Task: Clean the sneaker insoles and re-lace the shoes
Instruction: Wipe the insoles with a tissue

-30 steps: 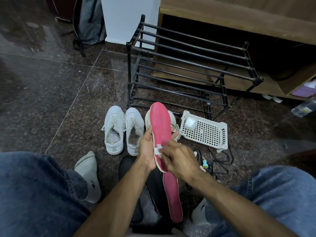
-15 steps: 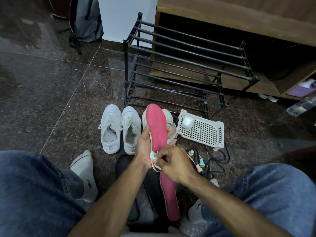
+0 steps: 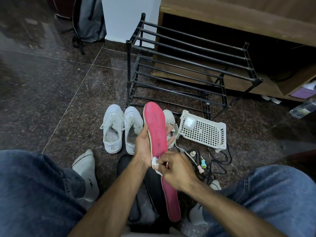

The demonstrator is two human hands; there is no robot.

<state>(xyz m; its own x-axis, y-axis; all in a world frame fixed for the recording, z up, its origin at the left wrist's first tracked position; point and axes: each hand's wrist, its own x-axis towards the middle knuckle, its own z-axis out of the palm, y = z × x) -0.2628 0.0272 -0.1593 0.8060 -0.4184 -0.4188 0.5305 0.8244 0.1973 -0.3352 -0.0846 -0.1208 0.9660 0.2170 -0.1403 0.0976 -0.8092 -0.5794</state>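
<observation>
Pink insole (image 3: 158, 132) held up at centre, toe end far, heel end near and low between the knees. Gripped along its left edge by the left hand (image 3: 145, 142), thumb on the left rim, fingers (image 3: 170, 130) wrapped behind and showing past the right edge. Small white wipe (image 3: 156, 161) pressed against the insole's left edge about midway down, pinched by the right hand (image 3: 177, 168), fingers curled tight on it. Dark smudges visible on the pink surface above the wipe.

On the floor (image 3: 51, 100) just beyond, a pair of white sneakers (image 3: 122, 129) side by side, toes far, laces loose. A third white shoe (image 3: 171, 127) right of them, mostly hidden behind the insole and left hand. White perforated basket (image 3: 203, 130) lying just right of that shoe, a small white block inside its far-left corner. Black cables (image 3: 217, 161) and small pink and teal plugs near the basket, right of the right hand. Dark insoles (image 3: 153, 189) lying on the floor under the forearms.

Black metal shoe rack (image 3: 188, 65) standing far of the shoes, against a wooden cabinet (image 3: 239, 11). Grey backpack (image 3: 90, 19) at far left beside a white pillar. Clear bottle (image 3: 302, 108) at the right edge. Jeans-clad knees at both near corners, white-socked feet tucked inside them.
</observation>
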